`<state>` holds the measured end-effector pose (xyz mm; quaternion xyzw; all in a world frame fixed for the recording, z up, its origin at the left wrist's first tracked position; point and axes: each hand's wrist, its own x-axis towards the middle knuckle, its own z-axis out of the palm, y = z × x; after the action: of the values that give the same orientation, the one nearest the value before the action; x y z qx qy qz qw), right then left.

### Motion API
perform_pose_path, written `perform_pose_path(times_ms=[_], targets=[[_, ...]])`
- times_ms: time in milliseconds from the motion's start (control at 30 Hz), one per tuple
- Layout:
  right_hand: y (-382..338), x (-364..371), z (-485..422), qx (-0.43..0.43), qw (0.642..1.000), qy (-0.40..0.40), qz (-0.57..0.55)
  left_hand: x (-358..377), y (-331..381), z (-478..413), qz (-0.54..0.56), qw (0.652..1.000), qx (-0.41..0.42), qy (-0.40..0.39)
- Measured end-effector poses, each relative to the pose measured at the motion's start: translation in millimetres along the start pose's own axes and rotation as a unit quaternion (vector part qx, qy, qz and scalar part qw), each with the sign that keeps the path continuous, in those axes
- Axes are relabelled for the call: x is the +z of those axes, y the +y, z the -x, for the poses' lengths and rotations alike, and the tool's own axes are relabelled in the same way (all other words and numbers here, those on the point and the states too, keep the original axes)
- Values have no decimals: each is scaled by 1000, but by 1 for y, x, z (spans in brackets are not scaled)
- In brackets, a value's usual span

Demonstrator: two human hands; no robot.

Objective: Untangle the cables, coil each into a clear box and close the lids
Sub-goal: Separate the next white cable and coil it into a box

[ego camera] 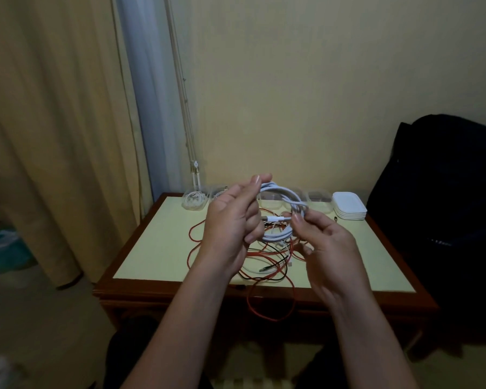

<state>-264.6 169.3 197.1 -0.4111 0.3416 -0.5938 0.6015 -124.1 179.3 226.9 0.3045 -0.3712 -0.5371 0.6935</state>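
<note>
Left hand (230, 220) grips white cable coil (282, 193) above table (152, 248); right hand (324, 240) pinches its plug end | step: finishing coil | next: lower it, loops together, into clear box (319, 203) at back edge | red-black tangle (264, 258) remains

Fingers (252, 217) of the left hand (230, 223) cover the left side of the white cable coil (285, 196). Just behind them a clear box (219, 195) is mostly hidden. Beneath the fingers of the right hand (326, 242), the cable tangle (267, 261) is partly covered, its crossings unreadable.
</note>
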Motion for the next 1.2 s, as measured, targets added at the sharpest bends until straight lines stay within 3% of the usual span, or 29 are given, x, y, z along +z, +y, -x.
perform_pose_path(times_ms=[200,367,500,633,900,1033,1200], targets=[[-3,-4,1,38,998,-58,-2,-1,5,-3,13,1000,-19,-15],[-8,-10,2,92,985,-116,-91,-13,16,-2,-15,986,-105,-128],[-5,-16,1,77,983,-165,-1,-23,26,-2,-48,967,-151,-199],[0,-14,2,11,979,-103,174,-20,19,-3,-46,969,-195,-145],[5,-12,1,-87,926,58,364,-20,-9,-8,-74,993,-95,-13],[1,-15,3,-95,879,33,466,-24,-10,-12,-53,994,-91,35],[-4,-15,3,-89,893,-38,440,-38,-1,-23,18,992,-106,61]])
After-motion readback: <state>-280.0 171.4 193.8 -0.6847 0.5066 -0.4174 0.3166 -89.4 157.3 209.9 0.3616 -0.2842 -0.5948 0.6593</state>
